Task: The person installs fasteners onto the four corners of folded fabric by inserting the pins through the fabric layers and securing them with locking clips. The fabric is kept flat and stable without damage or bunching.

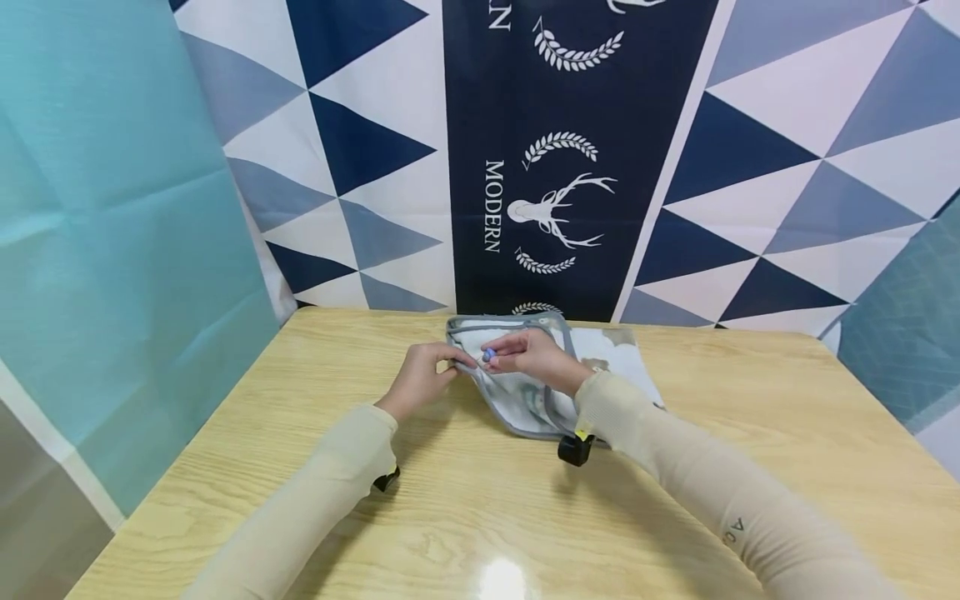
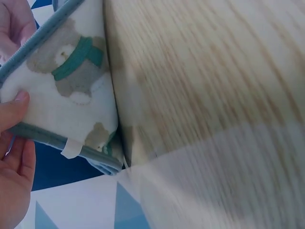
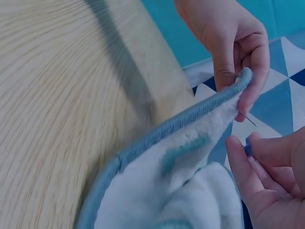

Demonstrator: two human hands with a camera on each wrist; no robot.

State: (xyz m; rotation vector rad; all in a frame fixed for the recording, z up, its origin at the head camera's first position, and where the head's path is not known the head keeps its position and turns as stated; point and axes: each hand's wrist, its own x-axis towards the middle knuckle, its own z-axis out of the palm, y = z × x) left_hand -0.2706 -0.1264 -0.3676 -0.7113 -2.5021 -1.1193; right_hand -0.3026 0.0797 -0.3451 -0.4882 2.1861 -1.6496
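Observation:
A fleecy white cloth (image 1: 517, 408) with grey-blue edging and printed bears lies partly folded at the table's back. My left hand (image 1: 422, 377) pinches its bound edge (image 2: 43, 135) at the near left corner, thumb on the bear-printed side, fingers behind. My right hand (image 1: 536, 358) pinches a small blue knob-like thing (image 1: 489, 354) between thumb and finger, just to the right of that corner. Its exact kind is mostly hidden by the fingertips. In the right wrist view a thin needle-like sliver (image 3: 251, 121) sticks out by the left fingertips, towards the right hand.
The wooden table (image 1: 450, 517) runs under both arms. A patterned curtain (image 1: 390, 167) hangs behind its back edge, and a teal sheet (image 1: 112, 250) hangs at the left. A small white tag (image 2: 72, 148) is sewn to the cloth's edging.

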